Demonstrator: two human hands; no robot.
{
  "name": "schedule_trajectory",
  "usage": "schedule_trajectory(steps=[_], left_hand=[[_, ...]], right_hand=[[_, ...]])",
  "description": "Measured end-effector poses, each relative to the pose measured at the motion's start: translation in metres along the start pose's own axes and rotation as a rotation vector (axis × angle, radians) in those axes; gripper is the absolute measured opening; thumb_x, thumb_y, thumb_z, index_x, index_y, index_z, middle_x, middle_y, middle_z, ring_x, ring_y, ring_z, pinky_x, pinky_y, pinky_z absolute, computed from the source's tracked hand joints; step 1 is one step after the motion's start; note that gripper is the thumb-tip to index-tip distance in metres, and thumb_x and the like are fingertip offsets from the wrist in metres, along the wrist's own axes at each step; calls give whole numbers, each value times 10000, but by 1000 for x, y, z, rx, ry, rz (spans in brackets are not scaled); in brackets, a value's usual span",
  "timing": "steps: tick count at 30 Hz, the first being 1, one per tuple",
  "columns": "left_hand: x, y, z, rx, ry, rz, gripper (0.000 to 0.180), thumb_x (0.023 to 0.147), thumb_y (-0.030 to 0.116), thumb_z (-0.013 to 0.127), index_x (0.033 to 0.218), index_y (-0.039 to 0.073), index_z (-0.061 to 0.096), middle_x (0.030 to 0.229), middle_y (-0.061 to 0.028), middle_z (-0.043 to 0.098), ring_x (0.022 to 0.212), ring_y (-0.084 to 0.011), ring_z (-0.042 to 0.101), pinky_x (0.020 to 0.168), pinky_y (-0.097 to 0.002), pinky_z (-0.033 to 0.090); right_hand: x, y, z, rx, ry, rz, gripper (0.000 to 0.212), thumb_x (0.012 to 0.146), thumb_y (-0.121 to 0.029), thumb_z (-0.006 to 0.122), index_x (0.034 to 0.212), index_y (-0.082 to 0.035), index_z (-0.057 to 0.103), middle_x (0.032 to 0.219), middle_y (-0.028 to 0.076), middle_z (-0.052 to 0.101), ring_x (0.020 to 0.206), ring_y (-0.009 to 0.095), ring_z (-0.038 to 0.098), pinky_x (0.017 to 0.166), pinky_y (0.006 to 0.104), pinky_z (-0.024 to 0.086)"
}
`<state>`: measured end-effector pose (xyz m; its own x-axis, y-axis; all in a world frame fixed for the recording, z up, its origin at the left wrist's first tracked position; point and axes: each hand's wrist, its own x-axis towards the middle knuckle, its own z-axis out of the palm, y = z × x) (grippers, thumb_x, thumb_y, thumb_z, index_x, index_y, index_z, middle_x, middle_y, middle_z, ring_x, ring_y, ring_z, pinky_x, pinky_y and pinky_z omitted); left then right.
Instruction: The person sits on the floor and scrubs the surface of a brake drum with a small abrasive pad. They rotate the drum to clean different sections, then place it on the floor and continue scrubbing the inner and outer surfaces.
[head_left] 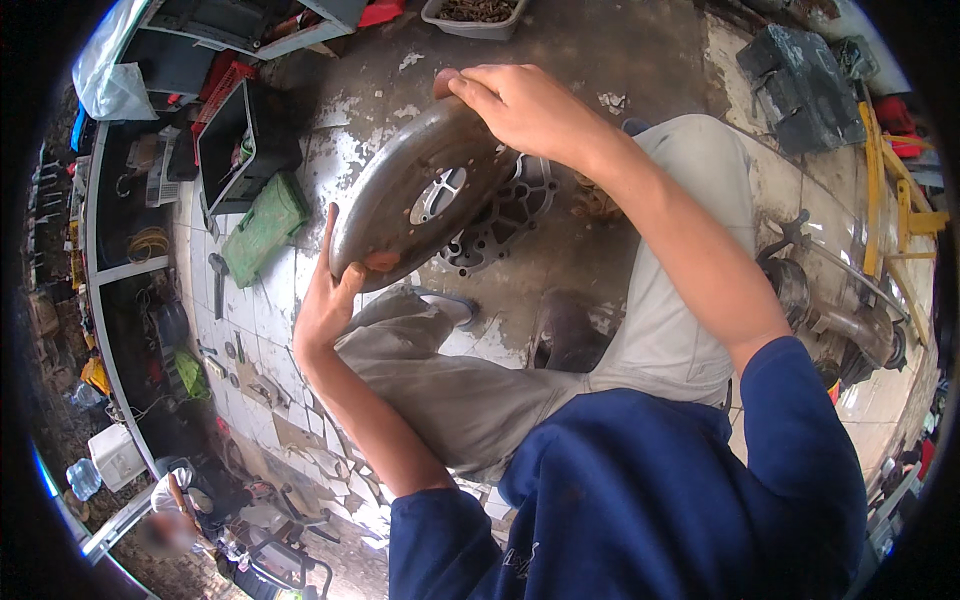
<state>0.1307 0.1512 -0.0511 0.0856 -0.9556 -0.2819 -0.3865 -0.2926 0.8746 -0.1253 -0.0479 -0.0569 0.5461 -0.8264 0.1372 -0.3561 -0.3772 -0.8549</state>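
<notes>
While the left hand point(328, 305) and right hand point(525, 108) are gripping that flywheel-like disc point(397, 198) near and far, they're probably positioning it; next move's likely needing steady support.

Workshop floor point(270, 300), pale tiles, badly worn. Brown grime covers the middle and far part, with flaked white patches. Tiles point(345, 480) at near left are cracked, in loose pieces. Left side: grey metal shelf frame point(130, 270), clutter packed in and behind it. Far left: metal rack point(290, 42). Green case point(265, 228) and open black box point(228, 150) stand on the left floor. Far: pale tub point(475, 20). Far right: dark toolbox point(800, 90), scuffed. Right: yellow frame point(872, 190). Light is whitish, glaring off left tiles; edges dark.
</notes>
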Motion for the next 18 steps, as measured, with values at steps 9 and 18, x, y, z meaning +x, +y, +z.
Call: schedule_trajectory(steps=[9,18], left_hand=[[-3,-18,-6,39,39,80,892,964,539,548,1569,18,152,1134,-185,679,1129,-245,592,1065,-370,382],[9,-47,-15,-122,166,-148,595,986,197,536,1521,57,317,1061,-109,638,993,-194,588,986,-341,418]], right_hand=[[0,7,1,-85,40,-172,395,1020,-388,464,1160,-106,703,1075,188,698,1038,404,638,907,468,502],[11,17,9,-33,40,-132,436,1024,-391,464,1038,-24,701,998,256,681,961,439,647,841,505,517]])
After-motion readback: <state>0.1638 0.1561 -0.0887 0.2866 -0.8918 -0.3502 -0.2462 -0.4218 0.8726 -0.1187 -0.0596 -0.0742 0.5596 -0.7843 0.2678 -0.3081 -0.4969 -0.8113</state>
